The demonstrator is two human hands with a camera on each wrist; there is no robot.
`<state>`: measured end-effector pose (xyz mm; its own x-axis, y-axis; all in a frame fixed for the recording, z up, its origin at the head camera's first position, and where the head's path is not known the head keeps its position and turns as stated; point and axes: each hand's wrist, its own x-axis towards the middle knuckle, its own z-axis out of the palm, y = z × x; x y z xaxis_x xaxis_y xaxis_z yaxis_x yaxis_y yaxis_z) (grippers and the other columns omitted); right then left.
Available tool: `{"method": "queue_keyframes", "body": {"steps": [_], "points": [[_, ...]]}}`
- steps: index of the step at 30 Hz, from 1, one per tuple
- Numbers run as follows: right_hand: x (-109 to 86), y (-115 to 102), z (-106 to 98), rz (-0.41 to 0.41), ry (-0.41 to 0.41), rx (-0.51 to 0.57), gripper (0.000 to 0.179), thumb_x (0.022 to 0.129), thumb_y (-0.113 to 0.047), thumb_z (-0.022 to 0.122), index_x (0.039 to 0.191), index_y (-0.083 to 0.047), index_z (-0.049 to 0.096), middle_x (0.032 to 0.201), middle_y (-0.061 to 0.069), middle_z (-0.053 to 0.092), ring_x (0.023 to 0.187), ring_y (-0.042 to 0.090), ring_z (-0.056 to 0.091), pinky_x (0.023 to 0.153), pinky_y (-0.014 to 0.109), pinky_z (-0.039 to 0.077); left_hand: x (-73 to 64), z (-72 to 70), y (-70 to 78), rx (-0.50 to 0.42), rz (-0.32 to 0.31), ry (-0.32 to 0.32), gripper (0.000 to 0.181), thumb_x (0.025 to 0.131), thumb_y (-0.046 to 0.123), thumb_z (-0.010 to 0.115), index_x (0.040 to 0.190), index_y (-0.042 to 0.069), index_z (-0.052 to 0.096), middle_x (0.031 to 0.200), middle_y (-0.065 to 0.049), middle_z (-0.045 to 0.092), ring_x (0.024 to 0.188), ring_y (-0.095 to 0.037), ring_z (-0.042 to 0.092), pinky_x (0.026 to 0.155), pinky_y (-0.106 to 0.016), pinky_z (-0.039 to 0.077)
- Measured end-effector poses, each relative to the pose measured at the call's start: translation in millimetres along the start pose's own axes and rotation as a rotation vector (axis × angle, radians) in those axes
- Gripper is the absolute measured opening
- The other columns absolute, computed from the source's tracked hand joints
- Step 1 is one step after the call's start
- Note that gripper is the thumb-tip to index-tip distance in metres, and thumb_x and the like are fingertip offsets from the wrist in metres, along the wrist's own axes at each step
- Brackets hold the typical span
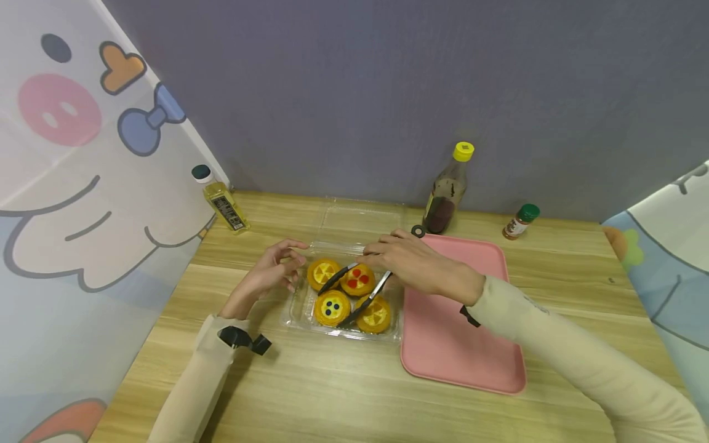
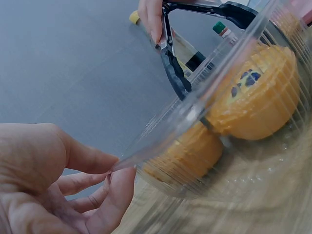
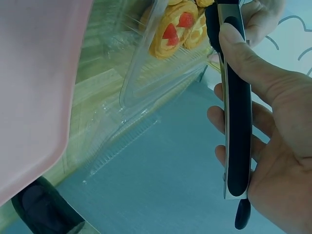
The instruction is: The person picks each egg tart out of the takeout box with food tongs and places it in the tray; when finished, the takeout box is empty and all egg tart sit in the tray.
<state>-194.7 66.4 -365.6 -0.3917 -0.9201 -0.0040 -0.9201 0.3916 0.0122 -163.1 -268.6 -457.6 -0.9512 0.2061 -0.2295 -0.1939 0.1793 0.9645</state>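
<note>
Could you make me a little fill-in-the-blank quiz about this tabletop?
1. The right hand holds a pair of ____.
2. The left hand pinches the rim of a clear container that holds ____ tarts.
3. The tray beside that container is ____ in colour.
4. The bottle of dark liquid has a ____ cap.

Missing words: tongs; four; pink; yellow.

This looks like a small kitchen-style booth: a grey wall (image 1: 343, 98) backs the wood-grain table (image 1: 310, 394), and cartoon-printed panels (image 1: 61, 184) flank its left and right edges. What look like an oil bottle (image 1: 226, 206) near the back-left corner, and a sauce bottle (image 1: 445, 194) and spice jar (image 1: 517, 227) along the back edge, suggest cooking.
</note>
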Motion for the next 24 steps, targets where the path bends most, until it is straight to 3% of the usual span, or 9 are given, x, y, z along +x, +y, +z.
{"method": "queue_keyframes", "body": {"steps": [6,15,20,24], "points": [[1.0,-1.7,0.5,-0.004,-0.011,-0.019,0.075,0.079,-0.022,0.090,0.148,-0.022,0.059,0.145,-0.002,0.064,0.128,0.024,0.059,0.102,0.045,0.048,-0.8,0.8,-0.6,-0.006,-0.008,0.002,0.041,0.106,0.007,0.057,0.146,0.002,0.048,0.105,-0.011,0.057,0.062,-0.012,0.059,0.049,-0.027,0.058],[1.9,-2.6,1.9,-0.006,0.002,-0.022,0.073,0.079,-0.028,0.090,0.145,-0.022,0.062,0.144,-0.003,0.065,0.128,0.022,0.059,0.098,0.042,0.048,-0.1,1.8,-0.4,0.000,-0.007,0.000,0.040,0.106,0.007,0.057,0.145,0.003,0.048,0.104,-0.009,0.057,0.062,-0.013,0.058,0.050,-0.027,0.058],[-0.3,-4.8,4.2,0.005,0.006,-0.024,0.074,0.078,-0.035,0.088,0.147,-0.023,0.061,0.144,-0.001,0.065,0.129,0.025,0.059,0.103,0.046,0.050,0.2,1.5,0.4,-0.006,-0.006,0.003,0.041,0.106,0.006,0.057,0.146,0.002,0.048,0.104,-0.010,0.057,0.062,-0.012,0.058,0.050,-0.026,0.058],[-4.0,-7.2,6.3,0.020,0.006,-0.045,0.074,0.080,-0.031,0.087,0.149,-0.024,0.059,0.145,0.000,0.064,0.132,0.027,0.058,0.109,0.049,0.050,-0.3,0.0,-0.7,-0.010,-0.011,0.003,0.041,0.106,0.007,0.056,0.146,0.003,0.048,0.105,-0.010,0.056,0.062,-0.013,0.058,0.050,-0.027,0.058]]}}
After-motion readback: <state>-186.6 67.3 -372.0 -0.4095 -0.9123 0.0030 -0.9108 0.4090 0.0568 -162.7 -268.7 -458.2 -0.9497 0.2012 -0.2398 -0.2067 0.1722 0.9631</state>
